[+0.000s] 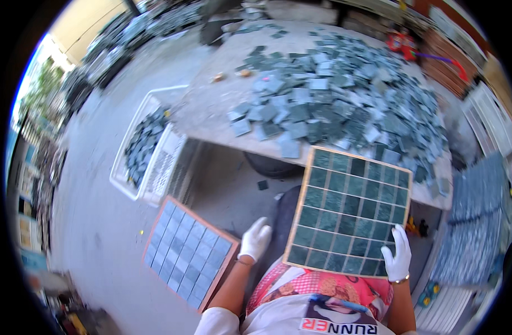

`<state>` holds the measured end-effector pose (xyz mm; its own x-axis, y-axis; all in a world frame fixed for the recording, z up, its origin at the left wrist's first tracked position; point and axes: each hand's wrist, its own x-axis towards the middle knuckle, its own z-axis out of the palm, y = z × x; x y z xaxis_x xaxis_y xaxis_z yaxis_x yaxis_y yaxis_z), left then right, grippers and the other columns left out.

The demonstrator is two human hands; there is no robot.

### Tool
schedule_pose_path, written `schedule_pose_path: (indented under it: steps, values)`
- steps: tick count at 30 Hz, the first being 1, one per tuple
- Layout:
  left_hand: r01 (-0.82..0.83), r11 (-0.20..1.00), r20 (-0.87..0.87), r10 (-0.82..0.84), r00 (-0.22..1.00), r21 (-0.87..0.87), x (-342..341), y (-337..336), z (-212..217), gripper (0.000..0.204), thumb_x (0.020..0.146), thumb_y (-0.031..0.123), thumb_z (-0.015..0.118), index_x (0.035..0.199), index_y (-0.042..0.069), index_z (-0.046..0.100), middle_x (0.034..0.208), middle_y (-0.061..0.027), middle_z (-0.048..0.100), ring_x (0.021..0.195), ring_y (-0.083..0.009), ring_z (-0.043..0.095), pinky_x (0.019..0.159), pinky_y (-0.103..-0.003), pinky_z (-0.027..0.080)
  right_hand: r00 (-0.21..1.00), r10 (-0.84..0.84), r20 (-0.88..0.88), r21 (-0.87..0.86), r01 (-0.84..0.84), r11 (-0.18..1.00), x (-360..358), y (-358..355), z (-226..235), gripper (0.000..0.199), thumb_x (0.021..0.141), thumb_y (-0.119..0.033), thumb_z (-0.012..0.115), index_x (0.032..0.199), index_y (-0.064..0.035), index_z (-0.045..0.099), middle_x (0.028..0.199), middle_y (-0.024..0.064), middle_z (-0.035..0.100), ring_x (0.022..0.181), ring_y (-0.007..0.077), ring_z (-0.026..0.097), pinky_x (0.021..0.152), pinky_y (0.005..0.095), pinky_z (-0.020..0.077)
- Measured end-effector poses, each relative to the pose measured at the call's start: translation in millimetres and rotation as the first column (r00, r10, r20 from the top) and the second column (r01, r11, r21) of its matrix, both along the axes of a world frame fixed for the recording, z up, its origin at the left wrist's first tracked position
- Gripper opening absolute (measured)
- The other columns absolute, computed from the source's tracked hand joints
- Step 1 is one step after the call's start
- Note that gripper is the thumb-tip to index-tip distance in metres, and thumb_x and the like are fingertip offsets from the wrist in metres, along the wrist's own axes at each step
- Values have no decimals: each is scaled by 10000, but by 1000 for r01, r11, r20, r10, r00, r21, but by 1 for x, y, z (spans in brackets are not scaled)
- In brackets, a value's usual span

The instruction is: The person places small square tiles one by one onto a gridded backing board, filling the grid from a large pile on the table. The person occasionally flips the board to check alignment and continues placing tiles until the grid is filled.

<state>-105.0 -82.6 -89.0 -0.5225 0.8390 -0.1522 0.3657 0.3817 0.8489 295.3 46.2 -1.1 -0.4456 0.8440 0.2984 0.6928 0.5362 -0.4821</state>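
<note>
A wooden-framed tray of dark green square tiles (pixel 345 209) leans on my lap, its tiles set in a grid with pale gaps. My right hand (pixel 397 258), in a white glove, touches the tray's lower right edge with thumb and fingers spread apart. To the left, my gloved left hand (pixel 256 240) has its fingers loosely stretched and nothing visible in it. Just beside that hand is a second tray (pixel 188 249), reddish-framed and tilted, filled with blue-grey square tiles. Part of this tray's near side is hidden by my left forearm.
A large heap of loose grey-green tiles (pixel 334 95) covers much of the pale table (pixel 206 106) ahead. White plastic crates (pixel 169 162), one holding tiles, stand at its left. Stacked slabs (pixel 471 218) rise on the right. A red item (pixel 401 44) lies at the table's far right.
</note>
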Motion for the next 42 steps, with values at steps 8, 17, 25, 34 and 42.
schedule_pose_path:
  steps: [8,17,25,34,42]
  values:
    - [-648,761,-369,609,702,24,-114,-241,96,409,906,185,591,1258,-19,544,1256,-201,584,1174,-326,558,1016,-379,411,999,14,37,-39,-13,999,5,36,3,461,801,20,555,1261,11,529,1325,177,536,1246,327,496,1065,391,352]
    - [-365,552,-122,428,896,-750,26,-535,-23,401,932,264,561,1288,80,546,1308,-135,559,1231,-284,500,1050,-332,381,956,247,160,27,-254,967,-51,90,13,380,894,2,508,1274,24,523,1302,156,560,1216,281,521,1047,364,362]
    - [-481,582,278,778,563,-655,93,-453,-84,610,952,450,519,1378,17,462,1346,-134,535,1265,-218,476,1052,-311,352,919,332,212,46,-349,936,-72,106,31,333,923,-20,510,1250,26,551,1250,143,598,1174,263,555,1017,342,384]
    - [-65,228,217,966,144,-972,165,-506,-123,875,863,717,395,1424,46,385,1462,-178,386,1359,-366,345,1028,-589,302,942,217,255,5,-225,974,-42,113,19,304,947,-74,535,1233,20,575,1226,127,617,1139,227,577,995,321,407]
    - [196,70,198,598,777,-978,152,-522,-155,426,882,349,545,1164,48,650,1213,-158,631,1106,-322,622,878,-413,521,942,262,210,42,-276,960,-72,108,31,275,935,-54,549,1194,26,594,1174,127,639,1089,224,602,967,306,426]
